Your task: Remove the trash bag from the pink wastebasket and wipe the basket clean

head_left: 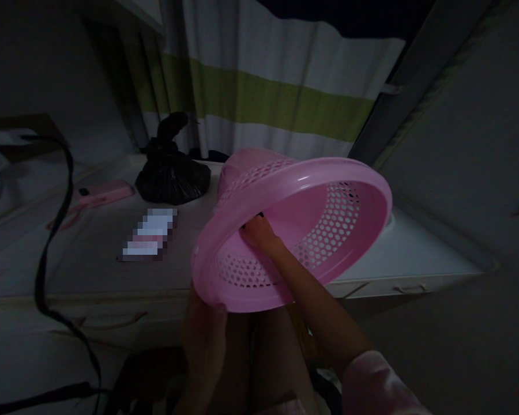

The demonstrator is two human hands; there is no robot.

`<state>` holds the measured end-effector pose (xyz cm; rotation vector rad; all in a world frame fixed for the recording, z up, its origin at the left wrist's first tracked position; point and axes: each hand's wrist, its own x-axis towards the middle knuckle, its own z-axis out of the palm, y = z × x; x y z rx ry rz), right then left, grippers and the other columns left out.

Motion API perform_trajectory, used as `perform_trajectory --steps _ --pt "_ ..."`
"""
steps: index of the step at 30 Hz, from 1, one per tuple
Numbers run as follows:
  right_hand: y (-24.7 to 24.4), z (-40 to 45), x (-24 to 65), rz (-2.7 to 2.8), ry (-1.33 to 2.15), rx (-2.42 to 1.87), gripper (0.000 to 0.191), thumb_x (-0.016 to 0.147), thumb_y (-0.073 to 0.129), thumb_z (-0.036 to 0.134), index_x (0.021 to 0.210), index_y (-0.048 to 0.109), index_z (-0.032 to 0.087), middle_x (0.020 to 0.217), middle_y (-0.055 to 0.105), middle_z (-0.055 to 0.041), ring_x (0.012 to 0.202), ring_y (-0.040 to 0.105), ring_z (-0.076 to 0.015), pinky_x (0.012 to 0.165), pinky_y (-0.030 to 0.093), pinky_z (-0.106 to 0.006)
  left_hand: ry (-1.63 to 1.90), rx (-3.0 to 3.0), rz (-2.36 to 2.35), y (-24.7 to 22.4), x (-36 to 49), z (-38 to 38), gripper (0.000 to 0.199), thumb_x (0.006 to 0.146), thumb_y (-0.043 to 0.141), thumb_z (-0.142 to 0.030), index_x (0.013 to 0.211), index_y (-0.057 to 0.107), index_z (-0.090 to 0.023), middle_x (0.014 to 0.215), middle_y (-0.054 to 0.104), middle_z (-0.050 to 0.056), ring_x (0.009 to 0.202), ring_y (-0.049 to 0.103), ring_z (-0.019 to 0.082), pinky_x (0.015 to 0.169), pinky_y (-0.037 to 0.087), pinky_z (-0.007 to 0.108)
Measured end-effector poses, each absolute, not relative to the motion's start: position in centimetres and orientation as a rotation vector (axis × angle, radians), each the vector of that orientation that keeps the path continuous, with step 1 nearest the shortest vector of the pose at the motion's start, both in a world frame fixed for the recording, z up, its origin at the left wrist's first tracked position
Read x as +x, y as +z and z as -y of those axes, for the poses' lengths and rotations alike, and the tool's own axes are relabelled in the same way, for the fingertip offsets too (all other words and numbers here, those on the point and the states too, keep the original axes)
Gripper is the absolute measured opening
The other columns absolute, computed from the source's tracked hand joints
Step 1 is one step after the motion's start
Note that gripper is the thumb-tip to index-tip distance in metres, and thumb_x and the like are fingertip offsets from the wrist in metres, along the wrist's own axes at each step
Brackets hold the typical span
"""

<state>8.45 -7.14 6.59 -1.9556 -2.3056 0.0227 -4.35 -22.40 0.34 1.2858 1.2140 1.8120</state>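
Observation:
A pink plastic basket point(285, 185) with a perforated wall is tilted on its side, its wide mouth facing me. Around the lower left of its rim, my left hand point(205, 325) is closed, the thumb lying over the edge. My right hand point(259, 233) reaches through the mouth into the basket, its fingers curled in a fist near the inner wall. Small dark bits show at the edge of that fist; what it holds is too dim to name.
The basket is over a white desk point(190, 242) with drawers. A knotted black plastic bag point(175, 178), a phone with a blurred screen point(151, 233) and a pink strapped object point(108, 192) lie to the left. A striped curtain point(277, 98) hangs behind; a black strap point(43, 265) dangles nearby.

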Motion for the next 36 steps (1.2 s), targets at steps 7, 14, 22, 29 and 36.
perform_trajectory --steps 7,14,22,29,36 --pt "6.2 9.0 9.5 2.419 0.0 -1.907 0.03 0.09 0.038 0.017 0.107 0.06 0.004 0.115 0.06 -0.0216 0.106 0.057 -0.0239 0.091 0.043 -0.033 2.148 1.392 -1.47 1.8 -1.7 20.4 0.052 0.079 0.06 -0.021 0.128 0.045 -0.023 0.123 0.056 0.011 0.112 0.056 0.02 0.092 0.048 0.032" --pt "5.3 9.9 14.0 2.456 0.055 -1.786 0.035 0.083 0.045 0.008 0.118 0.051 0.007 0.121 0.057 -0.0175 0.108 0.056 -0.0203 0.091 0.042 -0.028 2.116 1.792 -1.301 7.2 -2.5 19.3 0.054 0.081 0.056 -0.017 0.132 0.044 -0.031 0.121 0.062 0.001 0.109 0.059 0.017 0.092 0.048 0.026" --pt "5.6 8.2 17.1 2.331 -0.151 -2.057 0.041 0.083 0.035 0.001 0.121 0.051 0.0 0.129 0.049 -0.0238 0.124 0.043 -0.0225 0.103 0.03 -0.036 2.146 2.223 -1.079 10.5 -3.0 19.0 0.059 0.079 0.055 -0.008 0.133 0.043 -0.03 0.121 0.062 0.0 0.105 0.061 0.017 0.089 0.051 0.026" --pt "5.3 6.3 16.8 2.342 -0.09 -1.989 0.041 0.087 0.037 0.008 0.126 0.049 0.004 0.131 0.049 -0.0202 0.121 0.045 -0.0217 0.102 0.032 -0.034 2.017 2.237 -1.082 11.1 -3.1 18.9 0.045 0.082 0.052 -0.013 0.125 0.052 -0.027 0.12 0.063 0.002 0.107 0.06 0.018 0.09 0.05 0.03" --pt "5.1 9.2 14.4 2.432 0.144 -1.663 0.05 0.089 0.037 0.013 0.138 0.032 0.007 0.141 0.039 -0.0173 0.119 0.049 -0.0184 0.1 0.038 -0.031 1.99 2.241 -1.063 11.5 -3.1 18.8 0.044 0.083 0.051 -0.013 0.125 0.052 -0.025 0.119 0.063 0.003 0.106 0.061 0.018 0.089 0.051 0.029"
